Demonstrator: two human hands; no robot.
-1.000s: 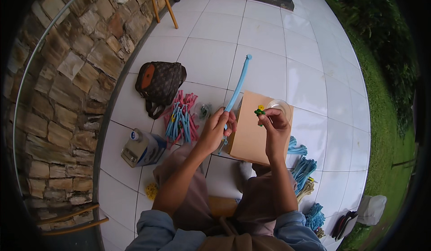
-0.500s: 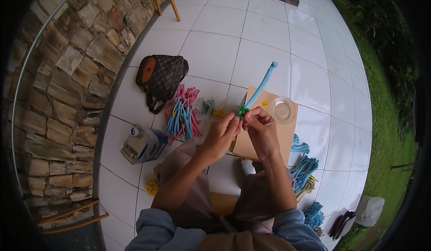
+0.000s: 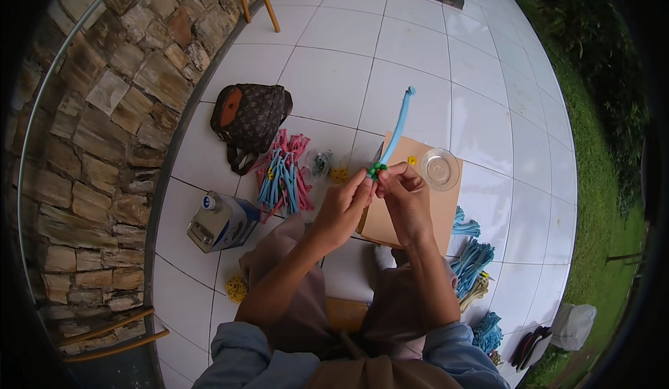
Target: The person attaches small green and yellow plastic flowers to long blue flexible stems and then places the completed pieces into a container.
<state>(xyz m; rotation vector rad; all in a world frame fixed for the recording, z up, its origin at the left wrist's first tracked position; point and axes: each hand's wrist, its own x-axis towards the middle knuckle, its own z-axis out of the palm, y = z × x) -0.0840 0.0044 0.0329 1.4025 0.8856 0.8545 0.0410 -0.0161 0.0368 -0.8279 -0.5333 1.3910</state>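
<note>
In front of me, both hands meet at the lower end of a slim light-blue rod (image 3: 398,126) with a small knob on its tip. Around that lower end sits a small green knobbly piece (image 3: 377,171), partly covered by my fingers. My left hand (image 3: 345,204) is closed, its thumb and fingers pinching the green piece from the left. From the other side, my right hand (image 3: 406,197) pinches it between thumb and fingertips. Just beneath lies a tan board (image 3: 394,222), with a small yellow flower-shaped piece (image 3: 412,160) and a round clear glass dish (image 3: 440,169) on it.
Pink and blue rods (image 3: 282,176) lie piled at the left, near a brown patterned backpack (image 3: 251,117) and a jerrycan (image 3: 221,223). Bundles of blue rods (image 3: 475,260) are on the right. A stone wall (image 3: 104,145) borders the tiled floor (image 3: 334,48).
The blue rod has swung to the left and stands more upright, its knobbed tip a little higher. Both hands stay nearly in place, still gripping the green piece.
</note>
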